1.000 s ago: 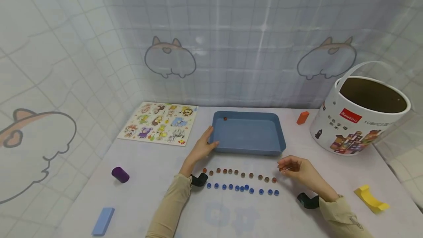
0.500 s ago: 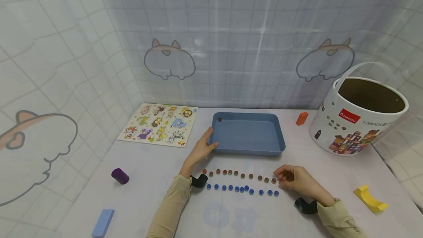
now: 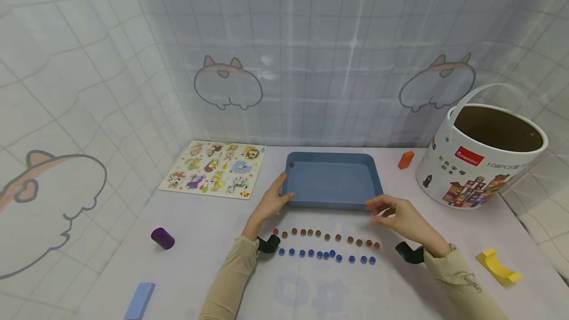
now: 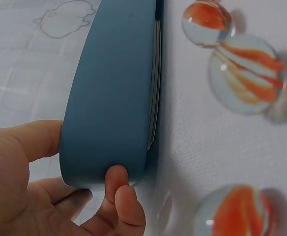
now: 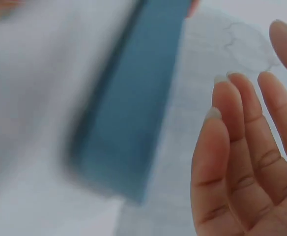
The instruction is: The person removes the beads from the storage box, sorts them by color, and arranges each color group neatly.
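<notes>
My left hand grips the front left corner of a shallow blue tray, with thumb and fingers on either side of that corner. Inside the tray, by its left wall, lies one reddish marble. My right hand is beside the tray's front right corner; its fingers are slightly bent, with nothing held in the right wrist view. In front of the tray runs a row of clear marbles with orange swirls. Closer to me is a row of blue marbles. Large orange-swirled marbles show in the left wrist view.
An animal puzzle board lies back left. A white bucket stands back right, beside an orange block. A yellow arched block is at right. A purple cylinder and a light blue block lie at left.
My right hand set a reddish marble down at the right end of the orange row, let go and moved up toward the tray. The marble inside the tray rolled left. My left hand stayed put.
</notes>
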Demonstrator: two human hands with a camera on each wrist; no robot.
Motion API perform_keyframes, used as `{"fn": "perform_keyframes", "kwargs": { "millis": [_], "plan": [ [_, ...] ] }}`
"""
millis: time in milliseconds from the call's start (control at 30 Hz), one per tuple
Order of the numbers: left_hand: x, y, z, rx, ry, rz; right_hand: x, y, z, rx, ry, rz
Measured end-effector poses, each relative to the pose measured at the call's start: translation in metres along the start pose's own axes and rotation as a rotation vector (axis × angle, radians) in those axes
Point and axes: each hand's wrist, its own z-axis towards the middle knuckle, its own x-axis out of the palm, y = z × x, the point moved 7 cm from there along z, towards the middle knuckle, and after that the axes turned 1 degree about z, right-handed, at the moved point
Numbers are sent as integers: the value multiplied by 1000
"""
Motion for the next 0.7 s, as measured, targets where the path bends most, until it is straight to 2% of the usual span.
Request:
{"fn": "perform_keyframes", "kwargs": {
  "millis": [167, 333, 500, 700],
  "plan": [
    [-1, -1, -1, 16, -1, -13, -3, 23, 38, -15, 25, -19],
    [-2, -2, -2, 16, -8, -20, 8, 40, 85, -11, 73, 13],
    [-1, 1, -1, 12, -9, -16, 29, 32, 131, 40, 99, 95],
    [0, 1, 0, 12, -3, -27, 57, 14, 174, 92, 114, 155]
  ]
}}
